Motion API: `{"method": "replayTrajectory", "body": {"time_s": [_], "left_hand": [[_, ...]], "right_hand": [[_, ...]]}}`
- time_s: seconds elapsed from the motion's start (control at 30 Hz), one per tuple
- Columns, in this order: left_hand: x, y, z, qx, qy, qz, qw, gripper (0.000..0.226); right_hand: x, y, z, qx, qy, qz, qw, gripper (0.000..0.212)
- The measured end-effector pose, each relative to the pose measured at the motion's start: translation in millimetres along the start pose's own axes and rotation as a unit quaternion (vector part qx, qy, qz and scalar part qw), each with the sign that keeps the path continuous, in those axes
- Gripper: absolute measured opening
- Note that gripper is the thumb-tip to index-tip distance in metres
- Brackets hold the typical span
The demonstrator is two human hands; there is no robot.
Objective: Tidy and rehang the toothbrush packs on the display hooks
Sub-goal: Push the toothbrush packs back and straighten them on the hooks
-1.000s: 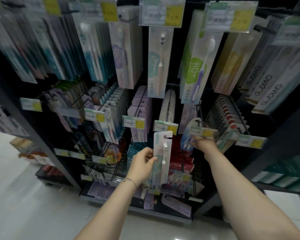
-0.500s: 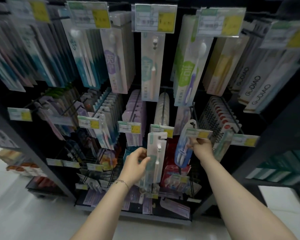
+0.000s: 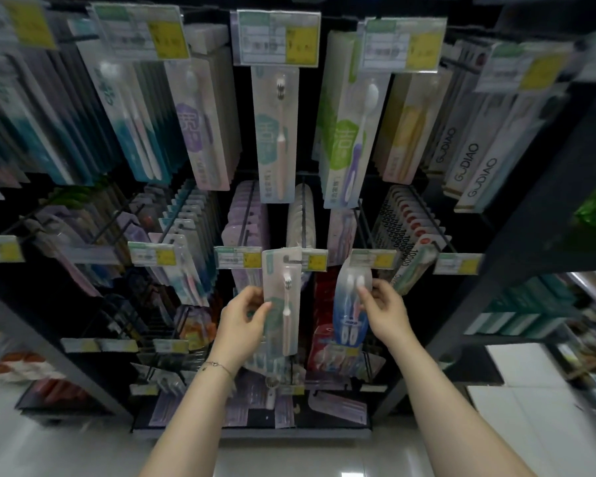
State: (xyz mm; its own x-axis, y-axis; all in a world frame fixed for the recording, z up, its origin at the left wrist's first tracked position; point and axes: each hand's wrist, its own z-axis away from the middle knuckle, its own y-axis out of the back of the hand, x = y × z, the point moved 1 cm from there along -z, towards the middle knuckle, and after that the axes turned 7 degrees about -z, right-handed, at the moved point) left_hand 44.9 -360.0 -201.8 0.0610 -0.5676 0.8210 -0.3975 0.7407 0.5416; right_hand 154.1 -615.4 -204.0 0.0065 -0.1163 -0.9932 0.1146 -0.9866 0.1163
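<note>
1. Dim shop aisle: pale glossy floor tiles [image 3: 59,445] beneath a dark metal display rack [image 3: 516,242] crowded with hanging packs
2. Pale toothbrush pack [image 3: 284,297] with a single pinkish brush, upright in front of the rack's middle row, top edge level with the yellow-and-white price tags [image 3: 238,258]; whether its hang hole sits on a hook, impossible to tell
3. Gripped along its left edge by the left hand [image 3: 245,315], fingers curled round the card; thin bracelet [image 3: 217,365] at that wrist
4. Just to the right, a blue twin-brush pack [image 3: 350,311], top tucked under another tag, pinched near its upper right edge by the right hand [image 3: 384,309]
5. Behind both, packs filed one behind another on wire hooks [image 3: 303,215]: purple ones [image 3: 245,218] on the left, red-dotted ones [image 3: 413,218] on the right
6. Higher up, long packs in a row: a teal-labelled one [image 3: 277,132] at centre, a green-labelled one [image 3: 344,139] beside it, cream GUDIAO boxes [image 3: 475,166] further right
7. Lowest tier near the floor blurred, more packs lying flat
</note>
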Motion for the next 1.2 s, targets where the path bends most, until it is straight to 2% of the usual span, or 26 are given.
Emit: {"method": "replayTrajectory", "body": {"time_s": [0.2, 0.3, 0.37, 0.47, 0.7, 0.87, 1.2], "left_hand": [[2.8, 10.1, 5.8, -0.008, 0.000, 0.019, 1.000, 0.005], [4.0, 17.7, 9.0, -0.002, 0.002, 0.031, 1.000, 0.004], [4.5, 24.5, 10.7, 0.008, -0.002, 0.032, 0.999, 0.006], [4.1, 33.7, 13.3, 0.015, 0.008, 0.032, 0.999, 0.007], [-0.1, 49.1, 18.6, 0.020, 0.020, 0.042, 0.999, 0.008], [1.0, 52.7, 21.7, 0.025, 0.030, 0.053, 0.998, 0.009], [11.1, 56.6, 19.2, 0.029, 0.035, 0.059, 0.997, 0.014]], "right_hand": [[10.2, -30.9, 9.8, -0.095, -0.015, 0.074, 0.993, 0.020], [1.9, -54.2, 7.6, -0.114, -0.013, 0.095, 0.989, 0.028], [-3.9, -66.6, 4.4, -0.109, -0.008, 0.089, 0.990, 0.026], [-14.3, -78.7, -1.2, -0.097, 0.006, 0.075, 0.992, 0.012], [-11.4, -92.8, -2.4, -0.052, -0.004, 0.035, 0.998, 0.035], [-16.4, -95.9, -3.8, -0.032, -0.005, 0.040, 0.999, 0.021], [-30.7, -109.4, -30.3, -0.021, -0.077, 0.079, 0.994, 0.024]]}}
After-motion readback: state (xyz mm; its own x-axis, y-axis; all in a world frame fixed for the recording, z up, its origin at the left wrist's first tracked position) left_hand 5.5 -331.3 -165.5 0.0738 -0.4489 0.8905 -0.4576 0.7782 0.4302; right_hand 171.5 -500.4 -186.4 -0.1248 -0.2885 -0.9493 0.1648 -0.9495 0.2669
